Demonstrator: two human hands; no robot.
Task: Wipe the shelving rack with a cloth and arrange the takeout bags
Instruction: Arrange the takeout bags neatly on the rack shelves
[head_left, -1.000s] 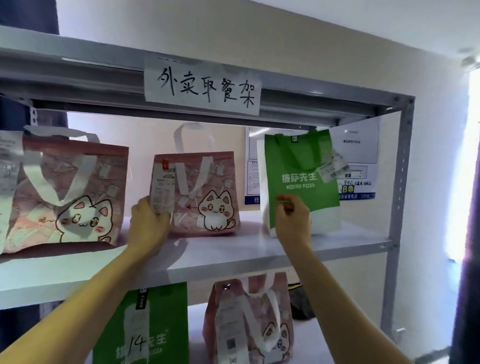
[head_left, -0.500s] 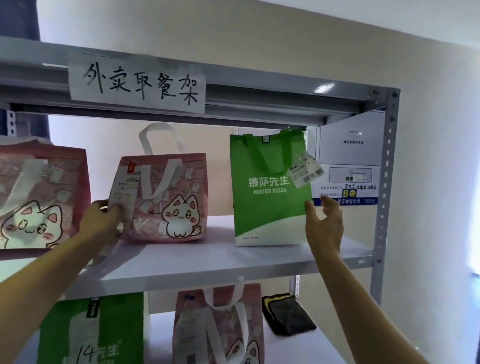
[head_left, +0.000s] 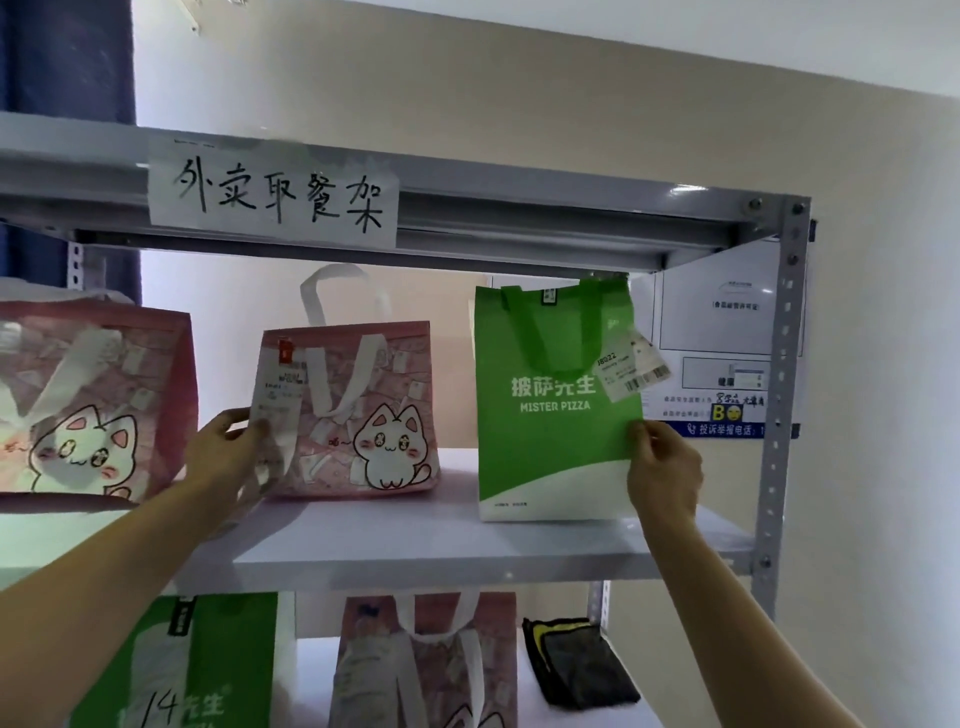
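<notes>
The left hand (head_left: 228, 457) pinches the receipt (head_left: 278, 410) on the pink cat bag (head_left: 353, 410). At its 3 o'clock, the right hand (head_left: 665, 470) pinches the green Mister Pizza bag (head_left: 556, 441), upright on the rack shelf (head_left: 441, 551).

White notices (head_left: 722, 332) hang behind the rack; blue curtain (head_left: 67, 57), perhaps, at left.

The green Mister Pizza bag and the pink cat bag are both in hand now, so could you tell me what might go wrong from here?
1. The green bag stands tall and thin near the shelf's right end, pinched only at its edge by the right hand; a tug could tip it.
2. The left hand grips the pink cat bag at its receipt, which might tear off.
</notes>
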